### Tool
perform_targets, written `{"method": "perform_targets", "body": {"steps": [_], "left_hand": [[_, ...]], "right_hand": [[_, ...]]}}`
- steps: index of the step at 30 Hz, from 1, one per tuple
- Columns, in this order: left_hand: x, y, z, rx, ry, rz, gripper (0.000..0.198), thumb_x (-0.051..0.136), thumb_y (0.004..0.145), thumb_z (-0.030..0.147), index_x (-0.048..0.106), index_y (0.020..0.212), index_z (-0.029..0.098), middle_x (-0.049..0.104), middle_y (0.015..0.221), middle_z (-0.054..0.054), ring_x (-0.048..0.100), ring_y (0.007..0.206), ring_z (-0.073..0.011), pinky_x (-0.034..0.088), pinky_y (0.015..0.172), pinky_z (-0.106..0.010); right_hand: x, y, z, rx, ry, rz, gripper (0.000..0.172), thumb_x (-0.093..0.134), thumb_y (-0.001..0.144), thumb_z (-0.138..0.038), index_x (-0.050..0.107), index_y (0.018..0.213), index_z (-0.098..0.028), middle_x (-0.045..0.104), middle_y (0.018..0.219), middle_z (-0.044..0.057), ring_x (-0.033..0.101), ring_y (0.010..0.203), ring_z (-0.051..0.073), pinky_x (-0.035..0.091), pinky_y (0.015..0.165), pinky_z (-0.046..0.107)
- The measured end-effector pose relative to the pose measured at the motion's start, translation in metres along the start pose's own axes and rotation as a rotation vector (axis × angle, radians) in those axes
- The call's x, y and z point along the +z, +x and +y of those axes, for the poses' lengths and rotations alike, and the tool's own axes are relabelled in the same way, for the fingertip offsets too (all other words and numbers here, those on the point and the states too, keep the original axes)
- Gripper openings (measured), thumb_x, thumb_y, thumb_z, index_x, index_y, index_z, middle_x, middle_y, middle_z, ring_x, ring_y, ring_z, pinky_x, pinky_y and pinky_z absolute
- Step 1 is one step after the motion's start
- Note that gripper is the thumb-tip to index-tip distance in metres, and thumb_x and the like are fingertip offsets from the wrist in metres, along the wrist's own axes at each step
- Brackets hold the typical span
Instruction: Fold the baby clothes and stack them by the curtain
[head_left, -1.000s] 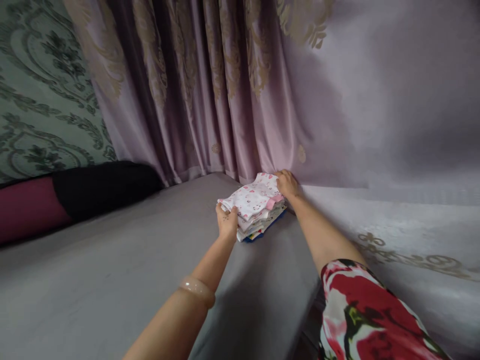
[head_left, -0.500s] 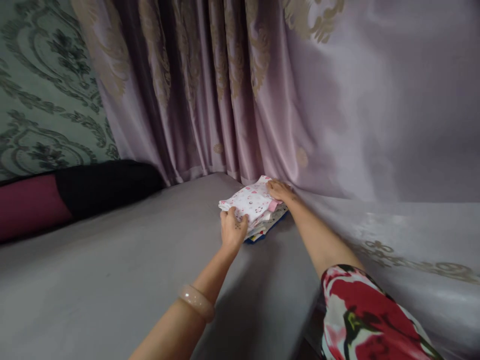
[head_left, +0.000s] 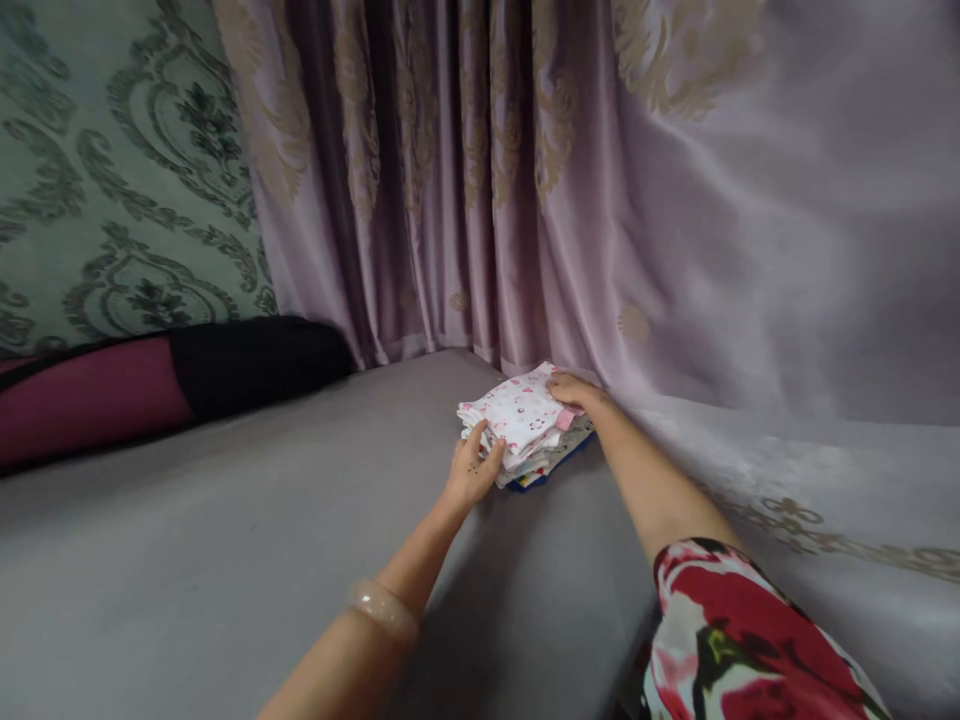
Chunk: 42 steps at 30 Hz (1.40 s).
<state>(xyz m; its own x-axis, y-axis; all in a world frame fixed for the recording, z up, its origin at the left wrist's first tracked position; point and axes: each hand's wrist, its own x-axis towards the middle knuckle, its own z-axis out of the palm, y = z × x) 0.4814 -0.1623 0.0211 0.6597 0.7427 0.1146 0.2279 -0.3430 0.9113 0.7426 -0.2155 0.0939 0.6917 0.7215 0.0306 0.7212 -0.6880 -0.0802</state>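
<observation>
A stack of folded clothes (head_left: 525, 408) lies on the grey bed surface, close to the curtain. Its top piece is white with small pink and red prints and a pink edge. White, grey and blue cloth edges show beneath. At the near left corner, my left hand (head_left: 474, 470) touches the stack with thumb and forefinger spread; its other fingers are partly hidden. My right hand (head_left: 574, 388) is closed over the far right edge of the top piece, its fingertips partly out of sight. A pale bangle (head_left: 384, 610) circles my left forearm.
Mauve curtains (head_left: 517, 250) with gold patterns hang right behind the stack. A long black and maroon cushion-like bundle (head_left: 259, 365) lies along the green patterned wall (head_left: 135, 180) at left. The grey bed surface (head_left: 187, 560) drops off at an edge below my right arm.
The view has turned slightly left, so everything sits farther right. My left hand has drawn back a little from the top of the stack to its corner. My right hand stays at the far edge.
</observation>
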Motion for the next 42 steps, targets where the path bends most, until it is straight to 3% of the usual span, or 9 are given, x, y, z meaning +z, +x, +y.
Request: {"method": "perform_targets", "body": {"steps": [6,13,21,24,27,30,34,39,42], "left_hand": [[-0.057,-0.008,-0.053,-0.007,0.091,0.069,0.053,0.053,0.082,0.044,0.052,0.127,0.015,0.06,0.095,-0.007,0.058,0.075,-0.0155,0.049,0.077,-0.031],[-0.154,-0.032,-0.113,-0.047,0.363,0.176,0.048,0.049,0.077,0.043,0.059,0.114,0.015,0.063,0.097,-0.01,0.062,0.091,-0.0214,0.05,0.088,-0.037],[-0.283,-0.089,-0.154,-0.219,0.505,0.284,0.044,0.049,0.062,0.057,0.063,0.086,0.022,0.064,0.077,-0.005,0.064,0.075,-0.0258,0.052,0.077,-0.038],[-0.326,-0.115,-0.163,-0.29,0.635,0.328,0.037,0.039,0.062,0.062,0.056,0.076,0.032,0.056,0.06,0.005,0.062,0.076,-0.0262,0.05,0.078,-0.04],[-0.358,-0.139,-0.174,-0.355,0.772,0.362,0.041,0.037,0.065,0.068,0.055,0.076,0.032,0.058,0.062,0.001,0.06,0.082,-0.0307,0.048,0.08,-0.043],[-0.373,-0.158,-0.187,-0.405,0.931,0.393,0.052,0.029,0.074,0.068,0.059,0.092,0.029,0.066,0.085,-0.007,0.058,0.093,-0.0352,0.045,0.082,-0.046],[-0.37,-0.167,-0.196,-0.435,1.124,0.388,0.053,0.015,0.085,0.058,0.054,0.11,0.032,0.064,0.102,-0.001,0.055,0.105,-0.0309,0.043,0.087,-0.044],[-0.354,-0.168,-0.177,-0.434,1.132,0.403,0.047,0.024,0.092,0.041,0.056,0.121,0.019,0.057,0.12,-0.012,0.055,0.107,-0.0273,0.04,0.092,-0.038],[-0.348,-0.168,-0.164,-0.416,1.063,0.434,0.042,0.029,0.094,0.035,0.059,0.119,0.018,0.056,0.117,-0.014,0.053,0.108,-0.027,0.039,0.094,-0.038]], "right_hand": [[0.016,-0.023,-0.045,-0.082,0.042,-0.024,0.058,0.017,0.096,-0.053,0.04,0.142,-0.027,0.034,0.152,0.008,0.028,0.139,0.03,0.024,0.108,0.056],[0.033,-0.043,-0.06,-0.066,0.015,0.089,0.055,0.02,0.096,-0.049,0.043,0.14,-0.026,0.041,0.145,0.01,0.03,0.135,0.032,0.021,0.107,0.059],[0.023,-0.054,-0.074,-0.047,0.027,0.065,0.054,0.018,0.098,-0.043,0.041,0.142,-0.021,0.037,0.148,0.013,0.031,0.136,0.032,0.023,0.107,0.056],[0.025,-0.07,-0.094,-0.141,0.026,0.101,0.054,0.02,0.098,-0.043,0.038,0.143,-0.021,0.031,0.152,0.014,0.025,0.139,0.031,0.021,0.109,0.055],[0.032,-0.088,-0.115,-0.273,-0.001,0.145,0.054,0.023,0.098,-0.044,0.037,0.145,-0.021,0.027,0.155,0.013,0.019,0.142,0.03,0.015,0.111,0.054],[0.04,-0.098,-0.127,-0.308,-0.05,0.13,0.053,0.025,0.098,-0.044,0.038,0.144,-0.022,0.028,0.154,0.012,0.019,0.142,0.031,0.015,0.111,0.054],[0.048,-0.098,-0.129,-0.3,-0.137,0.169,0.051,0.029,0.097,-0.043,0.042,0.143,-0.023,0.037,0.151,0.009,0.025,0.139,0.03,0.017,0.11,0.054],[0.058,-0.088,-0.12,-0.33,-0.211,0.235,0.054,0.029,0.092,-0.042,0.046,0.139,-0.023,0.047,0.144,0.009,0.033,0.134,0.033,0.024,0.106,0.056],[0.067,-0.072,-0.112,-0.36,-0.146,0.288,0.06,0.024,0.088,-0.045,0.053,0.135,-0.021,0.052,0.138,0.016,0.038,0.131,0.036,0.024,0.103,0.057]]}}
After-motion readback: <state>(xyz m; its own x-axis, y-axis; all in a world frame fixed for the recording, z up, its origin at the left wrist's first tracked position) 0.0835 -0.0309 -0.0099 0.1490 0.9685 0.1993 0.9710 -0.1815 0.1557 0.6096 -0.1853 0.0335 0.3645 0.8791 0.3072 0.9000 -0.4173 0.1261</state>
